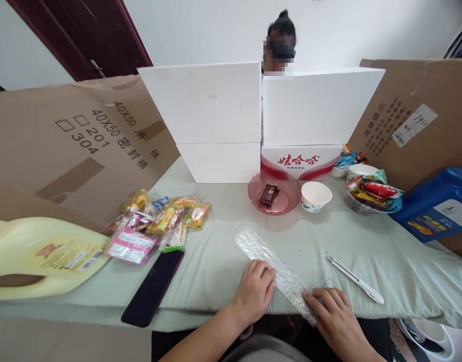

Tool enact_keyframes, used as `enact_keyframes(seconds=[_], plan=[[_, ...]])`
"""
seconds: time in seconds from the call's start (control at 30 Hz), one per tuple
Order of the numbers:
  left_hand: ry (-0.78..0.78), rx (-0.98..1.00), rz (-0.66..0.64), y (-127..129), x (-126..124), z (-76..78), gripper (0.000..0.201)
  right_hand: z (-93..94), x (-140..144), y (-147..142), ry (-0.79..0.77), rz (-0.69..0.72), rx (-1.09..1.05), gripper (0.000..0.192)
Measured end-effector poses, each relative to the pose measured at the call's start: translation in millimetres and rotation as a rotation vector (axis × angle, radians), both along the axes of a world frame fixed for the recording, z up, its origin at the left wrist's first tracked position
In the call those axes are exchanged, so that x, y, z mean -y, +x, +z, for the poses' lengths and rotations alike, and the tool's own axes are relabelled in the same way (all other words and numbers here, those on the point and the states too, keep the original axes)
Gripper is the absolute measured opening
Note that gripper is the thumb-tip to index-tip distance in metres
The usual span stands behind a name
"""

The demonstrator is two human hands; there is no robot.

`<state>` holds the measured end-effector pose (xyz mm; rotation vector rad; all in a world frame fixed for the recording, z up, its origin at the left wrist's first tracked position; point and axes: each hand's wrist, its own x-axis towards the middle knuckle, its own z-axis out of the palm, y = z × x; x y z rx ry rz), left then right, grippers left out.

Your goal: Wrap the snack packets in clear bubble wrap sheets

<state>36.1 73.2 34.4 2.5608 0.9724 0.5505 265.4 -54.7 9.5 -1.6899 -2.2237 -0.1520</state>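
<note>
Both hands rest on a long, narrow strip of clear crinkled plastic wrap [274, 269] that lies flat and diagonal on the pale green cloth-covered table [404, 266], at its near edge. The left hand [255, 291] presses palm-down on the strip's middle with fingers extended, not closed around it; the right hand [334, 314] lies flat over the strip's near end, fingers spread, likewise pinning rather than clasping. As judged from this layout, the strip is spread out and held down, with nothing yet placed on it and no fold made; most of the work appears to remain. A slim white pen-like tool [355, 279] lies untouched just right of the right hand. A black smartphone [153, 286] lies face-down to the left, beside a pile of small wrapped snacks [159, 221] and a pale yellow plastic jug [38, 256] on its side. Farther back stand a pink glass dish [287, 201] holding one dark wrapped piece, a white paper bowl [316, 195], and a bowl heaped with snack packets [372, 193]. A blue plastic container [440, 203] lies at the right. White boxes [261, 110] and brown cardboard sheets [72, 136] wall off the table's far side; another person sits behind them, before a white wall and a dark red door [83, 35].
</note>
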Motion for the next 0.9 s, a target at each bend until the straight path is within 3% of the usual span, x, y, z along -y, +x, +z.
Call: enact_keyframes(seconds=[0.2, 0.3, 0.37, 0.5, 0.63, 0.9], plan=[[-0.103, 0.036, -0.370, -7, 1, -0.7, 0.028, 44.1, -3, -4, -0.073, 0.167, -0.157, 0.025], [-0.194, 0.083, -0.440, -13, -3, -2.6, 0.045, 66.9, -25, -5, -0.181, 0.229, -0.333, 0.028], [-0.255, 0.136, -0.425, -15, -4, -7.2, 0.063, 74.3, -49, -8, -0.250, 0.190, -0.483, 0.026], [-0.336, 0.253, -0.335, -15, -5, -19.4, 0.092, 66.2, -112, -21, -0.363, -0.009, -0.685, 0.022], [-0.413, 0.325, -0.272, -15, -6, -22.1, 0.099, 43.8, -164, -39, -0.366, -0.145, -0.660, 0.022], [-0.485, 0.334, -0.179, -12, -12, -4.5, 0.059, 25.0, -200, -65, -0.231, -0.190, -0.421, 0.023]])
